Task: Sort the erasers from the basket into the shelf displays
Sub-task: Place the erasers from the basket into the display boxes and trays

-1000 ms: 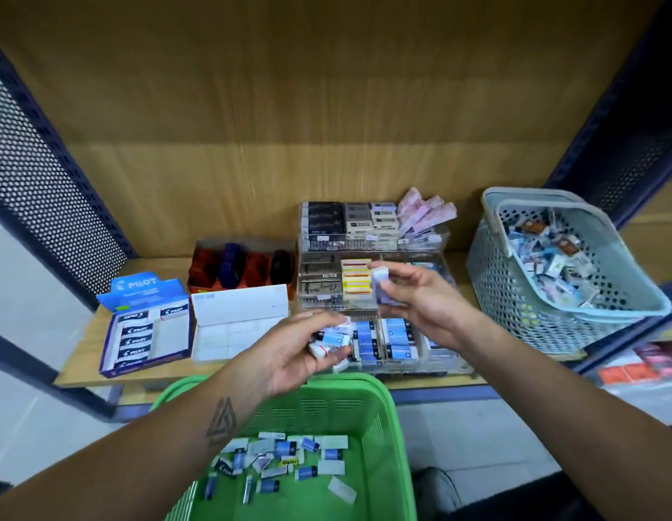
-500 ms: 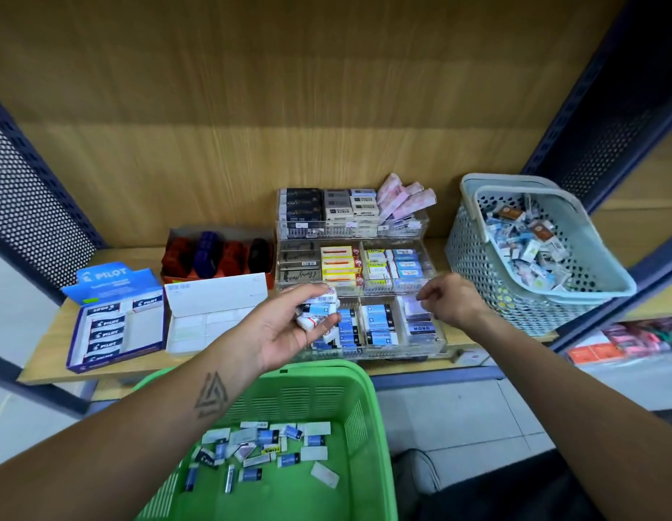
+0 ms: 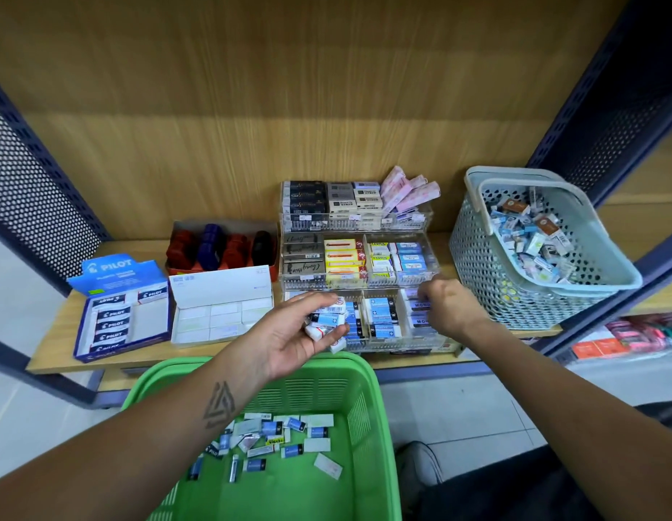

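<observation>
My left hand [image 3: 285,340] is palm up over the front left of the clear tiered display [image 3: 358,283] and grips a bunch of small blue-and-white erasers [image 3: 326,321]. My right hand [image 3: 449,310] has its back to me, with fingers curled down into the front right compartment that holds the black MONO erasers [image 3: 420,321]. Its fingertips are hidden, so I cannot tell whether it holds anything. Below my arms, the green basket [image 3: 368,374] has several loose erasers [image 3: 274,439] on its floor.
A grey-blue basket [image 3: 477,265] full of mixed erasers stands at the shelf's right end. Left of the display are a white eraser box [image 3: 221,314], a blue Pilot box [image 3: 123,317] and a red box of stamps [image 3: 221,244]. Perforated dark-blue shelf sides flank the wooden shelf.
My right hand, which held an eraser above the middle tier, has dropped to the front right compartment. My left hand has stayed over the front left with its erasers.
</observation>
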Action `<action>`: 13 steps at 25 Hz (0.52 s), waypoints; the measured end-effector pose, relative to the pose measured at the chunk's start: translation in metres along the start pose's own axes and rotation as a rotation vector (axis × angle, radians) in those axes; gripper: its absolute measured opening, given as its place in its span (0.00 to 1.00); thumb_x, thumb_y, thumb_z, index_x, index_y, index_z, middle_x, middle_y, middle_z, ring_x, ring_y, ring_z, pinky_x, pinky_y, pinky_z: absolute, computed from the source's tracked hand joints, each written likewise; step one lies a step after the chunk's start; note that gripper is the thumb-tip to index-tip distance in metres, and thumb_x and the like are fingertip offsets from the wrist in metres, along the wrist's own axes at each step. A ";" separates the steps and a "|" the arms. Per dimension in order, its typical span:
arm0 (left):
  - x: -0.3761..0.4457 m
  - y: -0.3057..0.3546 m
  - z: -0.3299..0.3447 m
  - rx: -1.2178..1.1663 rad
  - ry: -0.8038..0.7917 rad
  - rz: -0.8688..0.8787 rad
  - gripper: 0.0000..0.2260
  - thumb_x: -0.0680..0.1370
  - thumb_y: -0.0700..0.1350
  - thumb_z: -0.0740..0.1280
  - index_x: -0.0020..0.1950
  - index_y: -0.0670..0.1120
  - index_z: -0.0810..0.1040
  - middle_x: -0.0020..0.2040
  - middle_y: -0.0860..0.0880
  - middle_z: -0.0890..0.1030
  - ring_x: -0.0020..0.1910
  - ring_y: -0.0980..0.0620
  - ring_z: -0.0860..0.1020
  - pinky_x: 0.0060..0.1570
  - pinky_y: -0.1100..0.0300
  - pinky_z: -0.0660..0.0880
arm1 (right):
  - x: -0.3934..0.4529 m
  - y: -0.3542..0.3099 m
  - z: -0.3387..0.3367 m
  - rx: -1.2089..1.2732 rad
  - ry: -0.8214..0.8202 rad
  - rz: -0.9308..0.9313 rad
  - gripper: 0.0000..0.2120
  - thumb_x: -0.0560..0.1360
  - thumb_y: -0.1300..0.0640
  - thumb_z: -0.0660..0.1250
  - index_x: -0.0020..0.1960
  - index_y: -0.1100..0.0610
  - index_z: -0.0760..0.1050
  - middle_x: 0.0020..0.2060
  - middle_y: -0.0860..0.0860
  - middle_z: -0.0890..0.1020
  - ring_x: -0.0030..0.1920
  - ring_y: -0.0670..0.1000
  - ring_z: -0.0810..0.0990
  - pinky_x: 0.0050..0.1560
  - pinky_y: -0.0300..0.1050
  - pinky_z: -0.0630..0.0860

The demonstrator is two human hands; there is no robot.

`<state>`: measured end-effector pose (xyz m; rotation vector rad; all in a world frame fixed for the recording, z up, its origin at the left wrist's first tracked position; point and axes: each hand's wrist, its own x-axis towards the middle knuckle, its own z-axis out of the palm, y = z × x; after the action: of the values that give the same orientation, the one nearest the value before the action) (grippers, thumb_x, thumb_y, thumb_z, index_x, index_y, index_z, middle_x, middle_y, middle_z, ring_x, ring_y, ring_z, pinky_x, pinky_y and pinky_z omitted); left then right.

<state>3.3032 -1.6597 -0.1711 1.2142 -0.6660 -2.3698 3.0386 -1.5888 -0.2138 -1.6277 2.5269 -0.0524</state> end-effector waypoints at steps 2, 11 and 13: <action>-0.001 0.000 0.000 0.004 0.001 -0.012 0.16 0.70 0.38 0.77 0.56 0.38 0.81 0.66 0.37 0.71 0.55 0.36 0.82 0.34 0.58 0.82 | -0.003 -0.003 -0.001 -0.091 0.029 -0.007 0.13 0.71 0.70 0.63 0.50 0.56 0.78 0.46 0.55 0.81 0.46 0.57 0.81 0.40 0.41 0.70; -0.002 0.001 -0.006 0.078 0.020 0.003 0.14 0.74 0.47 0.75 0.55 0.41 0.82 0.48 0.40 0.85 0.40 0.45 0.85 0.31 0.60 0.81 | -0.029 -0.107 -0.034 1.146 -0.395 -0.237 0.20 0.72 0.76 0.64 0.57 0.58 0.80 0.48 0.53 0.83 0.39 0.43 0.80 0.44 0.38 0.77; -0.001 0.002 -0.011 0.082 0.042 0.029 0.17 0.73 0.48 0.75 0.58 0.40 0.81 0.51 0.41 0.85 0.41 0.46 0.84 0.33 0.60 0.81 | -0.033 -0.110 -0.029 1.149 -0.407 -0.288 0.17 0.73 0.72 0.69 0.59 0.58 0.80 0.51 0.51 0.84 0.41 0.43 0.81 0.46 0.39 0.78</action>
<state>3.3127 -1.6635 -0.1746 1.2767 -0.7680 -2.3071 3.1476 -1.6062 -0.1712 -1.2504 1.4116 -0.8968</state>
